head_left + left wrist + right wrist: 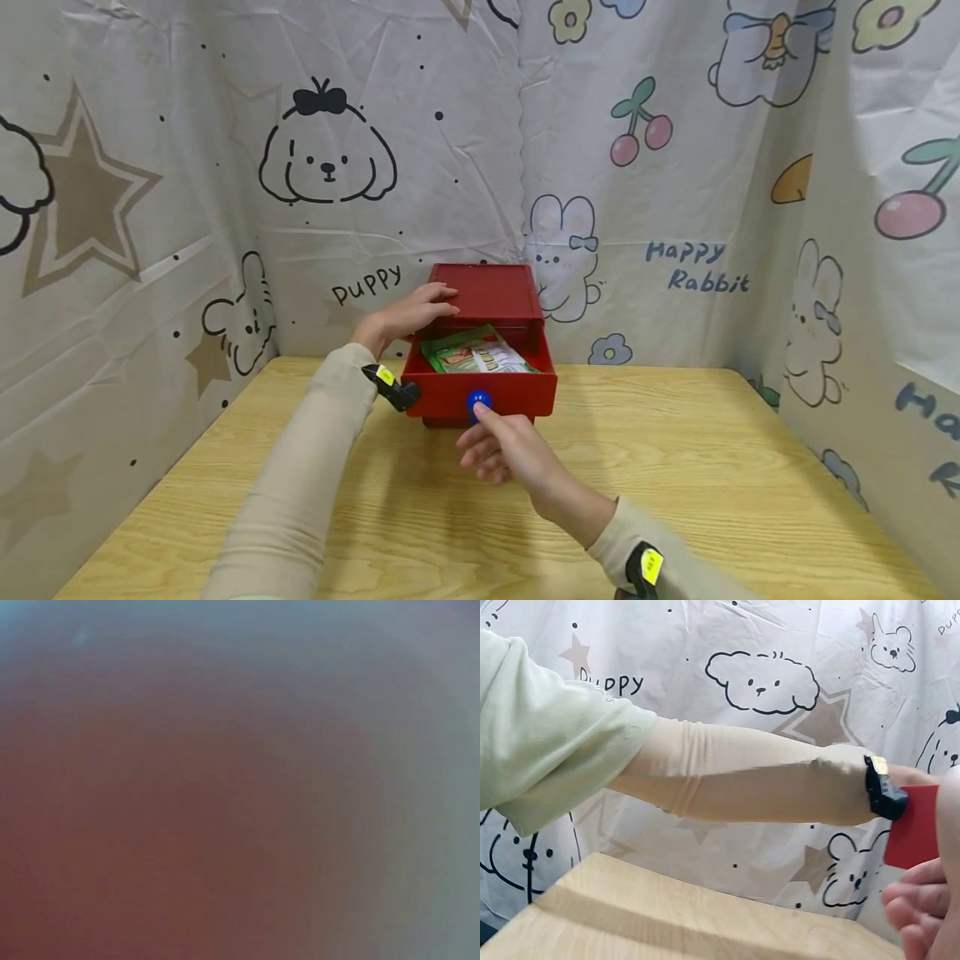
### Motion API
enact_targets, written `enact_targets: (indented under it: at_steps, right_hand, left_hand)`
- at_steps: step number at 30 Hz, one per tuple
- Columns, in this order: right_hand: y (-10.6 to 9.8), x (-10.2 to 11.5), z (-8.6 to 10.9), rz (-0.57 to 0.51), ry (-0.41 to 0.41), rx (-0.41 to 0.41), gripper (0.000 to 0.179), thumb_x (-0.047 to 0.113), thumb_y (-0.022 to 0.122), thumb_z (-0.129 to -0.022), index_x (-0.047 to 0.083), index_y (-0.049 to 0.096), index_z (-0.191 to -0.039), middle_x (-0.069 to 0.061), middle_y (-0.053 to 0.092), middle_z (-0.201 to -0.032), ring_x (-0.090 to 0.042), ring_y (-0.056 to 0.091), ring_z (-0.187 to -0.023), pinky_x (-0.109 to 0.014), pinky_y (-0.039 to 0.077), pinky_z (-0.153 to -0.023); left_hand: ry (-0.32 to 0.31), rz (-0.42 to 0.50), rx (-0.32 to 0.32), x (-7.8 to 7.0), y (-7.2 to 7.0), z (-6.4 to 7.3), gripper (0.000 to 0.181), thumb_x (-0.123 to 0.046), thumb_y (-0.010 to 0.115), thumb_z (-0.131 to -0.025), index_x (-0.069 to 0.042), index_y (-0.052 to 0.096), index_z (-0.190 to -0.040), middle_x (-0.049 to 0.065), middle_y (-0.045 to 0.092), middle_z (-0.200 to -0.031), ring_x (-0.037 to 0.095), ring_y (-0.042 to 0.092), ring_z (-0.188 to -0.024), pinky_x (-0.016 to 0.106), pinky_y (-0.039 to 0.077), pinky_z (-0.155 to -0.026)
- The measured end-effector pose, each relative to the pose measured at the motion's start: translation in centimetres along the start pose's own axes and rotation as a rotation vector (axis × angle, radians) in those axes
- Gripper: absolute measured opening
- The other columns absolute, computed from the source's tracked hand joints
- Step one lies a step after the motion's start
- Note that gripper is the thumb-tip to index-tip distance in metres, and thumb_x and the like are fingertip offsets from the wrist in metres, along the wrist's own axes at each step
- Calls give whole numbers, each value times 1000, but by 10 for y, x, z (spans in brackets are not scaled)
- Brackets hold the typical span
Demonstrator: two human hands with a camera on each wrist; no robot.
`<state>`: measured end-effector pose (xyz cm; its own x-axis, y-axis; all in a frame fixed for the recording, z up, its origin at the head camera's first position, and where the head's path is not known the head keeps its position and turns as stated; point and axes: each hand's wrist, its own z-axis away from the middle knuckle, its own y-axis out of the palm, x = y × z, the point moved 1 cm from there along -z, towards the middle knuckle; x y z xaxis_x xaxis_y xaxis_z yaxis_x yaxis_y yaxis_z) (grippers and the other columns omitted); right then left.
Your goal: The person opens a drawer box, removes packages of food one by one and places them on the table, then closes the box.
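1. Red box (486,293), one: standing on the wooden table (645,475), toward its far edge, before the printed cloth (450,158).
2. Red drawer (442,394), one: projecting from the box toward the person, its inside showing.
3. Packet (480,352), green and white, one: lying inside the drawer, slightly aslant.
4. Blue knob (477,397), one: sitting on the drawer's front face.
5. Left hand (405,318): resting on the box's upper left side, fingers lying extended and clamping nothing visible; the left wrist view is showing only blur.
6. Right hand (521,454): touching the knob with its thumb, other fingers curving below; whether they are pinching the knob, one cannot tell.
7. Black devices, two: sitting at the left wrist (390,387) and right wrist (643,571), over beige sleeves.
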<state>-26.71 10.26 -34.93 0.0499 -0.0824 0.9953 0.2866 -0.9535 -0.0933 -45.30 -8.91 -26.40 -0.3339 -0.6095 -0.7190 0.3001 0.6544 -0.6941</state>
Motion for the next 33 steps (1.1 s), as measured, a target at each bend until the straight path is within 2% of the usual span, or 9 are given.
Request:
enact_targets:
  at_steps: [3,7,11,14,17,23,28,33]
  right_hand:
    - [-6,5,0,90,-3,58,58,47,47,-107,-3,75,-102,-11,75,-87,-18,65,-67,-27,48,-58]
    - [-15,14,3,232,-58,122,50,42,50,-107,0,76,-104,-10,75,-93,-21,67,-73,-33,53,-62]
    - [-21,26,4,395,-177,217,40,36,52,-108,6,77,-106,-3,74,-94,-20,67,-78,-38,56,-66]
    - [-26,35,5,511,-290,251,34,35,53,-108,11,77,-106,3,73,-94,-20,68,-82,-38,57,-70]
    - [-31,45,6,595,-370,233,30,37,56,-106,15,77,-108,7,73,-95,-18,68,-88,-37,57,-77]
    - [-38,63,7,662,-430,176,29,36,61,-104,14,77,-114,8,74,-105,-11,66,-98,-40,55,-87]
    - [-44,77,3,698,-456,131,31,36,61,-103,12,78,-113,5,74,-103,-14,67,-92,-39,57,-81]
    - [-48,88,-3,705,-447,82,35,38,62,-102,10,77,-116,0,74,-106,-20,70,-88,-37,58,-76]
  left_hand:
    - [-3,-6,0,1,-1,0,65,-40,53,-104,-16,37,-162,8,12,-171,30,13,-154,55,24,-119]
    - [-4,-7,3,2,0,-2,65,-40,53,-103,-17,37,-162,8,12,-171,30,15,-153,56,26,-118]
    - [-1,-2,5,3,0,-2,65,-40,53,-103,-16,37,-161,9,13,-171,31,17,-152,57,28,-117]
    - [-4,2,6,3,0,-2,65,-41,53,-103,-17,37,-162,9,13,-171,31,18,-152,58,30,-115]
    - [-3,4,3,3,0,-2,65,-40,53,-104,-17,37,-162,8,13,-171,31,17,-152,58,31,-115]
    - [-1,2,3,2,0,-1,64,-40,53,-104,-16,37,-161,8,11,-171,30,15,-154,58,31,-115]
    - [-6,6,10,3,0,-2,65,-41,52,-104,-17,36,-162,8,11,-171,31,17,-153,59,33,-113]
    - [2,12,11,2,0,-1,64,-39,52,-104,-16,37,-161,8,11,-171,31,17,-152,59,33,-113]
